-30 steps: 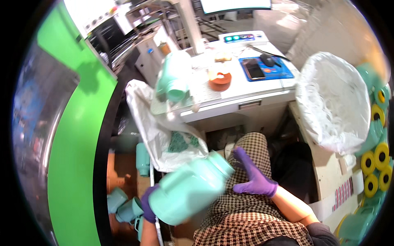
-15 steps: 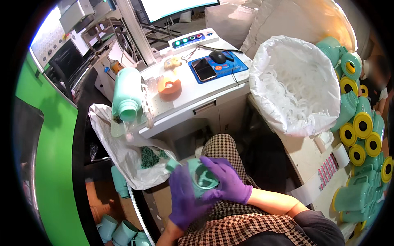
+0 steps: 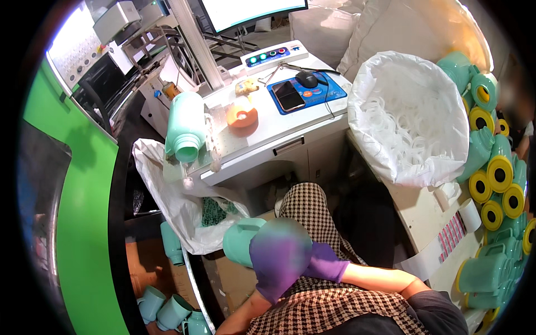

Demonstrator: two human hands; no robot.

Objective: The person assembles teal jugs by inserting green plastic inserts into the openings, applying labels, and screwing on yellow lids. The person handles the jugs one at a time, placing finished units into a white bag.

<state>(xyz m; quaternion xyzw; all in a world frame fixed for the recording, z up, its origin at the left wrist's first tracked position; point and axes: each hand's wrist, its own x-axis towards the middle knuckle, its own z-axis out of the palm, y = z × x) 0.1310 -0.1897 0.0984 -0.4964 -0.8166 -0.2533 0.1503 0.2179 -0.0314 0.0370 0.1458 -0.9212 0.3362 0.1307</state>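
Note:
A mint-green plastic jug body with a loop handle lies tilted above my lap, its left part in plain sight. My left hand, in a purple glove, is closed against the jug's right side. Close beside it is my right hand, gloved in purple too, coming in from the right. A round blurred patch covers the fingers of both hands and the jug's right end. Whether the right fingers grip the jug is hidden there.
Left of my knees hangs a white bag with green scraps. A mint-green bottle lies on the white workbench, near an orange ring. At right stand a white sack of clear rings and several stacked jugs.
The jug has turned: its open mouth faced up before, and now its outer side and handle show at left. My left hand has shifted right, and the view has swung slightly left.

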